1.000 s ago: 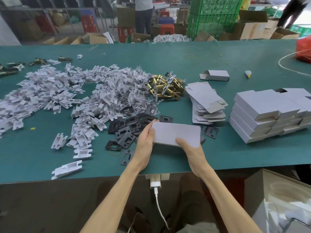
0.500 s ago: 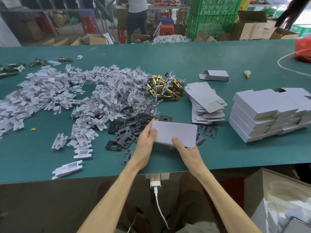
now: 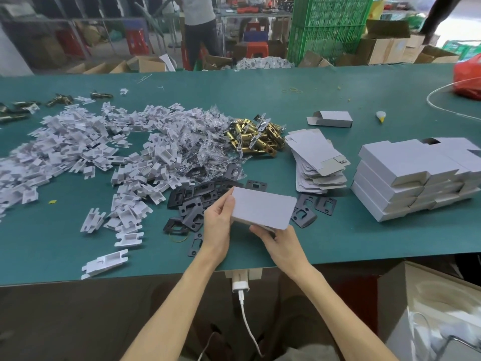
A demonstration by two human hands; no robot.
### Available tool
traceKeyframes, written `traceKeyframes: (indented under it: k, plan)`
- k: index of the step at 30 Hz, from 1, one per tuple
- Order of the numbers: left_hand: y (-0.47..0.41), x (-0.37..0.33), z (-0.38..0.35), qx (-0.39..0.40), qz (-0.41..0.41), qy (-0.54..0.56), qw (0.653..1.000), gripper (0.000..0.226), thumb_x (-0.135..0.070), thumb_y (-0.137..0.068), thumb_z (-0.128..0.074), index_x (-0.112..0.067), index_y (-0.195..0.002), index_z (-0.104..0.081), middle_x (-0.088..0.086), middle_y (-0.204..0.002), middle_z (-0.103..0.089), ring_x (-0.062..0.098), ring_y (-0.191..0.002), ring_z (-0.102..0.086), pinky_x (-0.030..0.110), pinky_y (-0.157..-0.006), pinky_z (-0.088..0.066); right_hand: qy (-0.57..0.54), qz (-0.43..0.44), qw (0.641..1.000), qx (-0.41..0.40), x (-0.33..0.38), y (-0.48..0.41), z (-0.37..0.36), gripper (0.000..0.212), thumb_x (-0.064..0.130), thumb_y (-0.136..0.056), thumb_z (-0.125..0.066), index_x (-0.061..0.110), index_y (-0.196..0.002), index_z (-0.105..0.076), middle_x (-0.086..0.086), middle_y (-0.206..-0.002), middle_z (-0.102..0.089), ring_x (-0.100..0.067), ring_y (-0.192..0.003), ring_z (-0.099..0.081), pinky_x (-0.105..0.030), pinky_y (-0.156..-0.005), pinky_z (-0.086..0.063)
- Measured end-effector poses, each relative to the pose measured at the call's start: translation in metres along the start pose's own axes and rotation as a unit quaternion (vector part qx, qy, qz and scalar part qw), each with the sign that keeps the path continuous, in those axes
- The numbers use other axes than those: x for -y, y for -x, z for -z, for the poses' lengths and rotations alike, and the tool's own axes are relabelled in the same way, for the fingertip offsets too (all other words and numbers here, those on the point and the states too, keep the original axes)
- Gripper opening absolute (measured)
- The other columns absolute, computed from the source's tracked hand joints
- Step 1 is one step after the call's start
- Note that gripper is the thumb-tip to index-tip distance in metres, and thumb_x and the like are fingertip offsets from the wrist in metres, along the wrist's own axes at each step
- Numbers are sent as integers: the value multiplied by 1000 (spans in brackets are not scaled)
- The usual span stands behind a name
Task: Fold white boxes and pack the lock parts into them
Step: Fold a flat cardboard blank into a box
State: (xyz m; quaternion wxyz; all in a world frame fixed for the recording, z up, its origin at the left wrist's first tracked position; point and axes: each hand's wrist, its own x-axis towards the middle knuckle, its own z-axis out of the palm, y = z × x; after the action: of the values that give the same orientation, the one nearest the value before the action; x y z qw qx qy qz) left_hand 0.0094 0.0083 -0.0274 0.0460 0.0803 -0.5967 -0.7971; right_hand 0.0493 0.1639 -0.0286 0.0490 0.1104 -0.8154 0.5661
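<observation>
The fingers (image 3: pixel 230 202) of the left hand (image 3: pixel 217 226) are curled round the left end of a white box (image 3: pixel 263 208), thumb along its top edge and the rest hidden behind it. The right hand (image 3: pixel 282 243) grips the box's near long edge from below, its thumb (image 3: pixel 257 228) lying along that edge and its other fingers tucked out of sight underneath. The box is closed, tilted with its broad face toward the camera, and held just above the green worktop (image 3: pixel 338 241) near the front edge. Directly under and beside it lies a scatter of black plates (image 3: pixel 192 204), with a few more just right of the box (image 3: pixel 304 213) and a rubber band (image 3: pixel 178 237) at the near side of the scatter. Beyond the plates sits a heap of small clear bags (image 3: pixel 205 144), and to its right, touching it, a pile of brass latches (image 3: pixel 256 138). A wide spread of white plastic inserts (image 3: pixel 78 149) covers the left half of the worktop. Right of the latches is a leaning stack of flat box blanks (image 3: pixel 317 162), and farther right a stack of folded white boxes (image 3: pixel 406 175). One half-folded box (image 3: pixel 330 119) lies alone behind the blanks. A red bag (image 3: pixel 468 79) sits at the far right edge, and a white charger (image 3: pixel 240 282) hangs below the worktop's front edge.
</observation>
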Motion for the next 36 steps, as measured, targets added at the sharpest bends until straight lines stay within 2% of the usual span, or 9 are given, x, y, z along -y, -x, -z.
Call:
traceKeyframes:
  k: [7,11,17,19,21,25,30,33,36]
  plan:
    - [1,-2,0,19,-9,-3,1000,36,-21,-108,-54,-9,-142,-61,5,-136,-70,20,-129,-64,46,-113,-49,26,6,1000,-5,9,1,0,50,37,-95,-68,75,-119,-46,49,-117,-55,17,-110,-55,-5,-89,-46]
    - [2,-5,-1,-11,10,64,998,31,-17,-107,-55,-11,-136,-65,8,-132,-72,24,-127,-64,46,-110,-51,-22,11,997,-67,4,2,1,71,30,-85,-81,59,-131,-35,35,-123,-58,2,-103,-65,-14,-80,-54]
    - [6,-7,-3,-16,-6,-13,1000,33,-20,-107,-58,-10,-137,-66,5,-133,-70,26,-126,-63,49,-110,-50,-70,17,990,-122,-1,-1,2,92,16,-79,-87,40,-147,-30,30,-139,-46,6,-127,-49,-12,-100,-46]
    - [8,-6,-3,-11,-21,-39,999,31,-24,-107,-58,-14,-134,-69,3,-126,-72,24,-108,-67,42,-86,-59,-83,14,987,-137,-3,-1,4,99,15,-78,-88,47,-147,-26,37,-140,-43,9,-127,-48,-9,-100,-44]
    - [9,-7,-3,-5,-35,-66,997,28,-27,-108,-56,-17,-128,-73,0,-112,-75,17,-76,-58,28,-54,-48,-103,-2,987,-124,-3,-2,7,105,16,-76,-90,44,-151,-23,39,-141,-44,9,-124,-51,-13,-100,-47]
    - [11,-5,-5,18,-46,-115,992,35,-31,-111,-46,-21,-115,-79,1,-82,-72,11,-55,-48,25,-43,-36,-101,1,992,-72,1,-3,8,104,26,-71,-90,36,-154,-28,26,-146,-51,0,-126,-55,-24,-103,-49]
    - [16,-3,-12,78,-72,-170,980,54,-35,-114,-38,-22,-73,-72,5,-65,-67,23,-58,-60,36,-55,-49,-57,-8,995,-81,2,-2,8,56,31,-75,-88,39,-119,-54,4,-121,-65,-9,-113,-61,-41,-99,-52]
    - [14,-5,-12,76,-65,-151,983,49,-40,-110,-39,-10,-96,-74,16,-90,-73,21,-82,-67,39,-71,-53,-33,-2,991,-126,2,-3,7,42,35,-86,-78,39,-121,-54,9,-120,-64,-8,-111,-60,-37,-96,-54]
    - [18,-12,-12,130,-75,-103,983,42,-46,-104,-41,-20,-116,-72,8,-111,-76,20,-105,-69,37,-90,-56,-27,-21,989,-142,1,-6,8,37,37,-91,-72,45,-122,-54,22,-117,-64,-4,-110,-60,-34,-96,-55]
